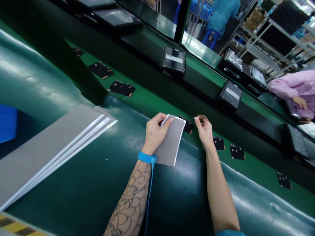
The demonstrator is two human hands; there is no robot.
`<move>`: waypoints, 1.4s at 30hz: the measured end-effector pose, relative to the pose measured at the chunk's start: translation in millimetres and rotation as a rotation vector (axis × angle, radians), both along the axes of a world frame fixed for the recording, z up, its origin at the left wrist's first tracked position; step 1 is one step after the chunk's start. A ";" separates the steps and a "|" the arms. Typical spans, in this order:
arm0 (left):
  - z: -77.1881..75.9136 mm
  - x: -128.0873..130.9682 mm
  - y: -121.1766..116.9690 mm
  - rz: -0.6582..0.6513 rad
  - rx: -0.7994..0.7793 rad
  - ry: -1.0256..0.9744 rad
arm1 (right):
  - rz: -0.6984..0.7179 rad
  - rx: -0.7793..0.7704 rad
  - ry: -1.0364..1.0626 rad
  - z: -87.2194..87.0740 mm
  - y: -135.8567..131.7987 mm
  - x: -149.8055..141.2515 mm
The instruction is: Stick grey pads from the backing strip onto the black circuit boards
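While the left hand (156,131) pinches the grey sheet (169,144) near its top edge above the tabletop (98,186), the right hand (204,130) appears pinched closed, contents indiscernible; such one-sided grip could let the sheet bend or swing.

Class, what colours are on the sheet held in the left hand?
The sheet is grey with white edging; the head view shows it.

Gray sheet (169,144) in left hand (155,131)
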State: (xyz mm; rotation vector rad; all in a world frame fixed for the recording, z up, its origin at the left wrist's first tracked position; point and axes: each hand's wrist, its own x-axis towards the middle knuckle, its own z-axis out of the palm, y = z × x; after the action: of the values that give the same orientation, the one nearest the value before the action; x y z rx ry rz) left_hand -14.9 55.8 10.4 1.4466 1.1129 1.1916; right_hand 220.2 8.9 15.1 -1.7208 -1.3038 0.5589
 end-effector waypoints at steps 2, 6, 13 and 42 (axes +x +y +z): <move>-0.9 -1.7 0.7 0.015 -0.021 -0.039 | 0.011 -0.020 -0.076 -7.2 -2.1 12.8; 0.7 -4.4 2.0 0.068 -0.043 -0.087 | 0.044 -0.034 -0.195 -19.0 -5.7 25.3; 2.0 -3.8 3.2 0.082 -0.040 -0.097 | 0.111 -0.134 -0.280 -22.7 -9.8 32.0; 7.1 2.6 -3.1 -0.190 0.009 0.016 | 0.205 0.212 -0.090 28.4 -11.2 -43.1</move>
State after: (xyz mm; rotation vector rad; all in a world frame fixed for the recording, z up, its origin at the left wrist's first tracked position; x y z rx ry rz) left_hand -12.3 52.7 17.4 1.5350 0.9585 1.0538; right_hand 177.1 -2.4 43.5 -1.4625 -1.5570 0.4446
